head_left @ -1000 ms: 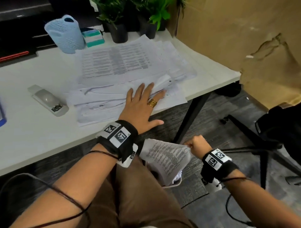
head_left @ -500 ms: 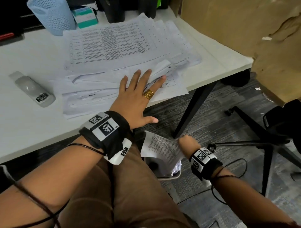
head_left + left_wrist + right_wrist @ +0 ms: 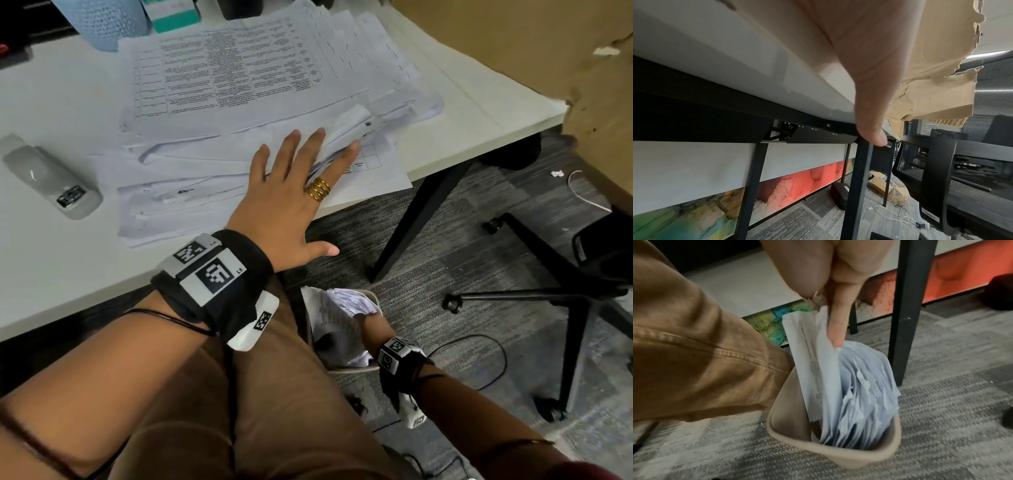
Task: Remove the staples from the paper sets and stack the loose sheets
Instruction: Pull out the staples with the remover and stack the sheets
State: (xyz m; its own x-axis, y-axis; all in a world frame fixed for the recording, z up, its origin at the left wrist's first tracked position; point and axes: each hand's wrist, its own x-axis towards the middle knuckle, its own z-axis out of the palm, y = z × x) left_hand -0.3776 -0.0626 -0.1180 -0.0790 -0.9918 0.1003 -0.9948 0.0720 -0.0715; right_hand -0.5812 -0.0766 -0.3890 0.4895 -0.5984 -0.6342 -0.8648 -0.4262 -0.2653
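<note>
A spread pile of printed paper sets (image 3: 239,85) lies on the white table (image 3: 51,274). My left hand (image 3: 291,192) rests flat on the pile's near right corner, fingers straight and spread; in the left wrist view only its thumb (image 3: 869,97) shows past the table edge. Down by my right knee, my right hand (image 3: 368,318) pinches a printed sheet (image 3: 809,353) between thumb and straight index finger (image 3: 835,331). The sheet stands in a beige bin (image 3: 838,456) on the floor, against several other white sheets.
A grey stapler-like tool (image 3: 51,178) lies on the table at the left. A blue mesh holder (image 3: 106,20) and a teal box (image 3: 174,13) stand at the back. A black table leg (image 3: 411,222), a chair base (image 3: 565,294) and torn cardboard (image 3: 548,51) are to the right.
My right hand has gone down and leftward with the printed sheet, from beside my knee into the bin. My left hand has stayed flat on the pile.
</note>
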